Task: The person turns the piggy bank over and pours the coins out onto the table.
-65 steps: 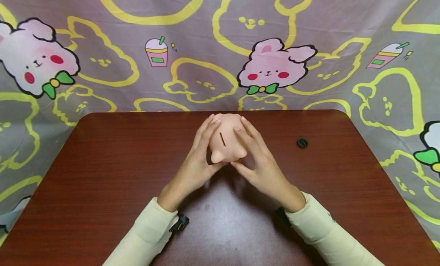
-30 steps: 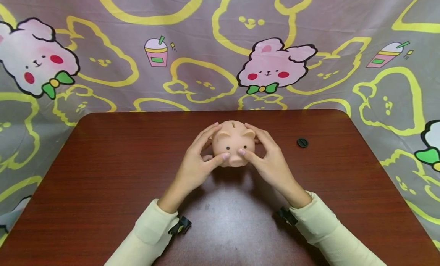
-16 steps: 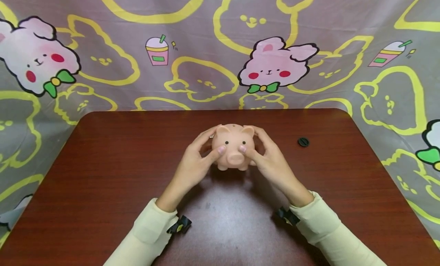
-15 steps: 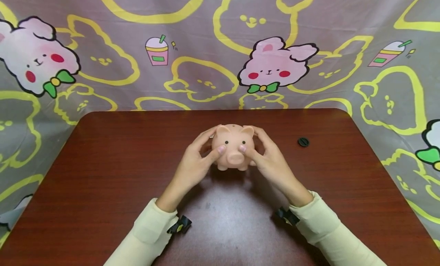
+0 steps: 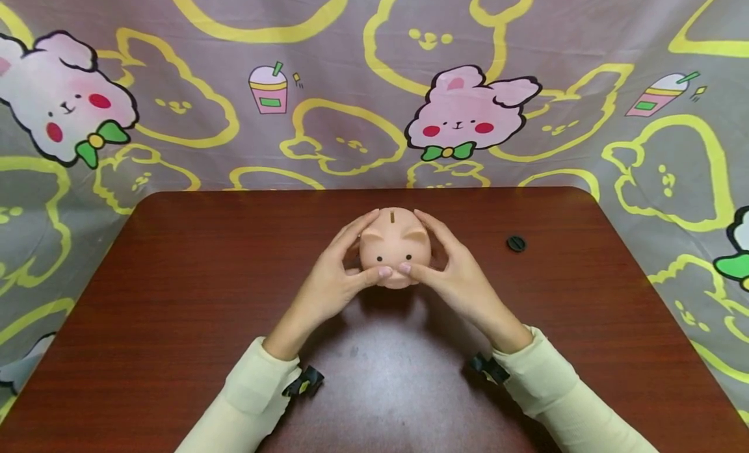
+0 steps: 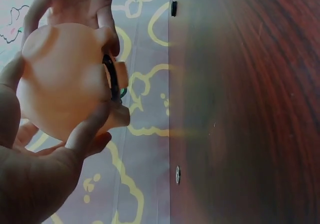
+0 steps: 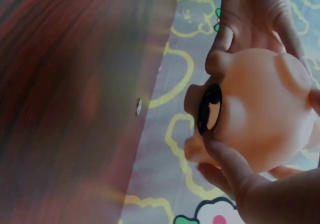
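Note:
A pinkish piggy bank [image 5: 395,245] is held up over the table between both hands, its snout tipped down towards me and the coin slot showing on top. My left hand [image 5: 333,274] grips one side, thumb on the face by the snout and fingers around behind. The right hand [image 5: 459,268] grips the other side the same way, its thumb tip near the left one. In the wrist views the underside shows a round black-rimmed hole [image 7: 210,108] between the stubby feet. A black slotted plug [image 5: 516,244] lies on the table to the right.
The dark red wood table [image 5: 193,297] ends at a patterned cloth [image 5: 345,63] hanging behind it. A small silvery coin-like disc [image 6: 178,175] lies near the far edge in the left wrist view, largely hidden by the left hand in the head view.
The piggy bank was tipped steeply with its slot facing me, then rocked back until its face looked at me. Now it is tipped forward again, slot in view. Both hands kept hold.

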A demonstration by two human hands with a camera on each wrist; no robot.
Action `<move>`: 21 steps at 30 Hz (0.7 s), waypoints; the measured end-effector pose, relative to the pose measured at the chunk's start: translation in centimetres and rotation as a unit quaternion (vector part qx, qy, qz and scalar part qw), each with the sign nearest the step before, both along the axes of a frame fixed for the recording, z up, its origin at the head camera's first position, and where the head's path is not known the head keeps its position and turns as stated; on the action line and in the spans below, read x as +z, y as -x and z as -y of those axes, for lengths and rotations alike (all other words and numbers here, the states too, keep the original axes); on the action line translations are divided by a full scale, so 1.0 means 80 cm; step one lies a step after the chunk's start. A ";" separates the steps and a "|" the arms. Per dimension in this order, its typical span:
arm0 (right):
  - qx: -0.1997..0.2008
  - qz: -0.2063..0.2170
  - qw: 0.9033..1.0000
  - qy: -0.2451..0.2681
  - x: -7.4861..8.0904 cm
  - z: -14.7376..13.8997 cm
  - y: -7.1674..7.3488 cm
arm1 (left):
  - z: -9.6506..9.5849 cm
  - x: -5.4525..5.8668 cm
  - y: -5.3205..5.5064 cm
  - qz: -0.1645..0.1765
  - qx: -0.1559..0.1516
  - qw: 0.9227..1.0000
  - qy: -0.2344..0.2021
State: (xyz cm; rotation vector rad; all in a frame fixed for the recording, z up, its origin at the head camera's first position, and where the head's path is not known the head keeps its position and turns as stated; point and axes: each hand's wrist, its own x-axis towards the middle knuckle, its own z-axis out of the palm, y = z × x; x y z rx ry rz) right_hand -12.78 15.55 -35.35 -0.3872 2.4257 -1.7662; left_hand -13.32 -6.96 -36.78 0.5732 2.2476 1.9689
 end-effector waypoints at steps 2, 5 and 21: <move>0.010 -0.033 0.999 0.011 0.000 0.001 -0.002 | 0.001 -0.001 0.001 0.000 -0.011 1.000 -0.012; 0.020 -0.101 0.995 0.002 -0.001 0.002 -0.005 | 0.003 0.000 0.003 -0.017 -0.022 1.000 -0.012; 0.033 -0.380 0.917 -0.118 -0.011 0.004 -0.005 | 0.002 -0.015 0.002 -0.248 0.028 0.963 0.101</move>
